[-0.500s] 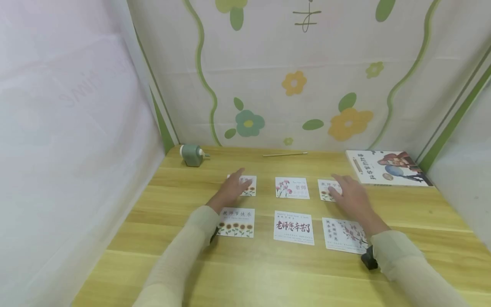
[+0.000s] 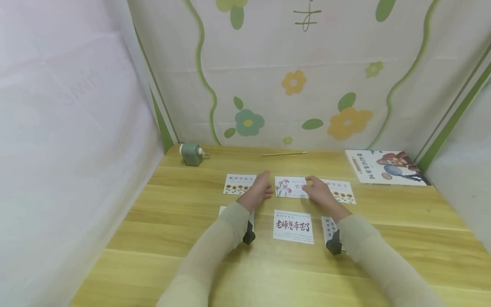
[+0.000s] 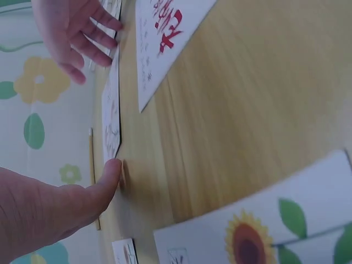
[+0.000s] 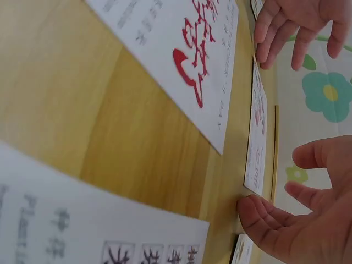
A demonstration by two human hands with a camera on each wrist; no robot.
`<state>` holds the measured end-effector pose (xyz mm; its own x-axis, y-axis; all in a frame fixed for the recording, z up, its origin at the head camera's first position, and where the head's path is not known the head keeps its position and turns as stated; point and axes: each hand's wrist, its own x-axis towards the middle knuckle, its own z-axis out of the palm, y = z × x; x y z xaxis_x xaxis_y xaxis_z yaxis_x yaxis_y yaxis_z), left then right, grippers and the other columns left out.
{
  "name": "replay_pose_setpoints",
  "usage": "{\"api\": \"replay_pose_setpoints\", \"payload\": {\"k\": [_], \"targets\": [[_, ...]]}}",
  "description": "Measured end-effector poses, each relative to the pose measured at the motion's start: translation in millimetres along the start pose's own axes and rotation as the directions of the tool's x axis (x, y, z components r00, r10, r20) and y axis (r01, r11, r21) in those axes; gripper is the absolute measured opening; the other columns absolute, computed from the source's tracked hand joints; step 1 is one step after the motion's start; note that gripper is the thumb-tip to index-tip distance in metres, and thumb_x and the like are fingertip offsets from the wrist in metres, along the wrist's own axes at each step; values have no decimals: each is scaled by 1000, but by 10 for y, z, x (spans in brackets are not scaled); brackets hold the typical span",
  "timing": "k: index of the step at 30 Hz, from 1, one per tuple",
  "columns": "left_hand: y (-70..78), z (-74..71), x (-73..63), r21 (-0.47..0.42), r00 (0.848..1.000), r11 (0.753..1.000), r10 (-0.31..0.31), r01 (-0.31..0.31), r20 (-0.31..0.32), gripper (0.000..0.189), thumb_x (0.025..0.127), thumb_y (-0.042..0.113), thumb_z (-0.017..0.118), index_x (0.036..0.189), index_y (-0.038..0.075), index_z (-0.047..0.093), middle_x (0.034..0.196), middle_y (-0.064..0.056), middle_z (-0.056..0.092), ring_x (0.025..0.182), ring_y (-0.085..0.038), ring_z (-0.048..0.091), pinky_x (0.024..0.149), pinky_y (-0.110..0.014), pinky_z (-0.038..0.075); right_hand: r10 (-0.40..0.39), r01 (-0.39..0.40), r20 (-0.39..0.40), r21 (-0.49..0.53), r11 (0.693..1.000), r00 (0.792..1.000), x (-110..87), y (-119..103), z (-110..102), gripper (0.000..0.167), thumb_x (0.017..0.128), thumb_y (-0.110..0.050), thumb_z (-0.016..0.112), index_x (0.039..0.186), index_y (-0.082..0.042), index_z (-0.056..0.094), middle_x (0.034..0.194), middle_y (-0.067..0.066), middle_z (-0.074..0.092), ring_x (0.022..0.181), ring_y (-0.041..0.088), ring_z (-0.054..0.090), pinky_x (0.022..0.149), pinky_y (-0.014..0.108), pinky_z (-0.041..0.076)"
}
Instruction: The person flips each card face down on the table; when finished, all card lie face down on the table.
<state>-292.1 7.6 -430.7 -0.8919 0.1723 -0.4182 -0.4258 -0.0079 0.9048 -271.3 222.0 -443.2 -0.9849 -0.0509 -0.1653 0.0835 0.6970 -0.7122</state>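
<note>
A white card with pink carnations (image 2: 285, 187) lies in the middle of the back row, between my two hands. My left hand (image 2: 258, 190) is at its left edge, fingers loosely extended, covering the right end of a sunflower card (image 2: 235, 184). At the carnation card's right edge my right hand (image 2: 321, 194) has relaxed fingers, with fingertips (image 4: 251, 212) right at the card's end. That hand partly covers another sunflower card (image 2: 343, 194). Neither hand holds anything.
In the front row lie a card with red writing (image 2: 293, 227), a sunflower card (image 3: 250, 245) and a blossom card (image 2: 328, 228), the last two partly behind the wrists. Farther back are a green bottle-like object (image 2: 192, 154), a thin stick (image 2: 284, 154) and a book (image 2: 387, 167).
Both hands have moved inward from the outer back-row cards to either side of the carnation card. The outer sunflower cards are now more exposed; the cards have not visibly shifted.
</note>
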Motion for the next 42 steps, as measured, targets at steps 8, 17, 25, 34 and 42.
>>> {"api": "replay_pose_setpoints", "payload": {"k": [8, 17, 25, 34, 42], "targets": [[33, 106, -42, -71, 998, 997, -39, 36, -45, 64, 97, 41, 35, 146, 2, 19, 92, -18, 55, 72, -22, 55, 71, -34, 51, 37, -37, -32, -8, 999, 999, 30, -100, 73, 59, 88, -21, 48, 140, 1, 28, 135, 28, 39, 110, 40, 47, 96, 54, 35], [-15, 152, -28, -165, 998, 986, -18, 7, -65, 53, 97, 33, 41, 139, 1, 34, 118, -23, 55, 82, -21, 55, 66, -26, 46, 27, -26, -10, 42, 999, 1000, 6, -189, 123, 68, 95, -46, 38, 141, 3, 26, 140, 28, 31, 125, 46, 31, 102, 57, 25], [-35, 252, 12, -88, 995, 994, 71, -65, 70, 39, 92, 38, 50, 121, 13, 57, 98, -6, 64, 85, -23, 60, 60, -28, 45, 28, -20, -33, 212, 977, 999, 6, -425, 156, 74, 91, -61, 36, 139, -4, 35, 123, 24, 49, 91, 32, 54, 69, 39, 50], [-86, 354, -6, 34, 977, 986, 157, -163, 143, 44, 89, 36, 59, 130, 22, 51, 109, -6, 61, 85, -25, 58, 58, -29, 43, -46, 85, -120, 341, 936, 992, -30, -534, 69, 64, 94, -50, 42, 137, -3, 38, 108, 25, 59, 90, 39, 60, 72, 47, 52], [-116, 284, 34, 114, 982, 977, 185, -179, -39, 46, 82, 29, 69, 125, 20, 56, 95, -2, 59, 66, -16, 48, 57, -28, 42, -160, 260, -250, 447, 856, 955, 13, -467, -97, 51, 81, 3, 48, 132, -2, 44, 87, 25, 63, 57, 23, 62, 65, 47, 53]]}}
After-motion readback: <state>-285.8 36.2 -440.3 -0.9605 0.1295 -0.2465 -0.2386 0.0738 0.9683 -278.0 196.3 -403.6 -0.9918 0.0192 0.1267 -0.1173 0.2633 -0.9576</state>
